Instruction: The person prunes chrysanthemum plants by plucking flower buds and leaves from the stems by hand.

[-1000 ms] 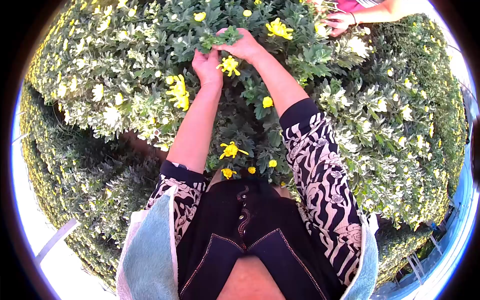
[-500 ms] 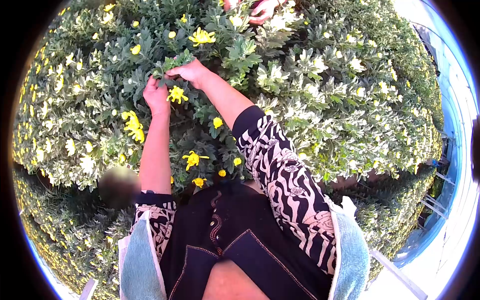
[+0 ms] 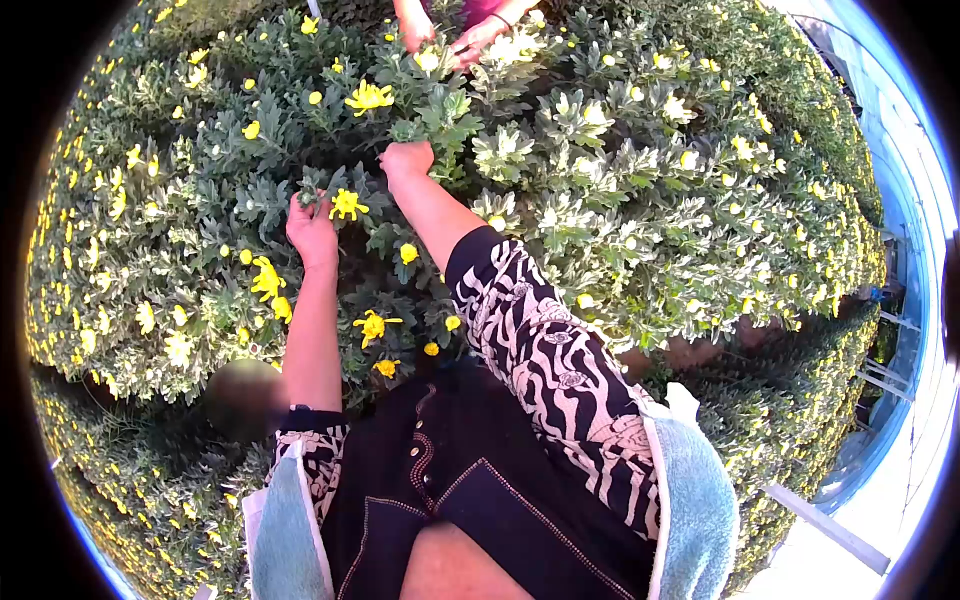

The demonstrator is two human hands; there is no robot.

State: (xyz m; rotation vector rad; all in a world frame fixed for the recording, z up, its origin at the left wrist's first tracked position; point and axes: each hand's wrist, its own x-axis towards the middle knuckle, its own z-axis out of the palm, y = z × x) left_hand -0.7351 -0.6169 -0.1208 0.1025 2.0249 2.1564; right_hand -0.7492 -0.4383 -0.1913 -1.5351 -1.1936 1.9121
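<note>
Among the chrysanthemum plants, my left hand point(image 3: 312, 232) is closed around a leafy chrysanthemum shoot point(image 3: 312, 188), its green tip poking up above the fingers. Just right of those fingers is an open yellow flower point(image 3: 348, 204). Farther up and to the right, my right hand point(image 3: 407, 164) is closed beside dark green leaves point(image 3: 450, 125). Its fingertips are turned away, so whatever they pinch is hidden. Above it stands another yellow bloom point(image 3: 369, 97).
Across the bed, another person's hands point(image 3: 475, 42) reach into the plants at the top. Yellow flowers point(image 3: 375, 327) grow close to my body. A dark gap point(image 3: 700, 355) runs between the plant rows, and pale blue sheeting point(image 3: 915, 220) curves along the right.
My hands have moved apart; the right one has left the shoot near the left and shifted right and slightly down. More of the other person's hands shows at the top.
</note>
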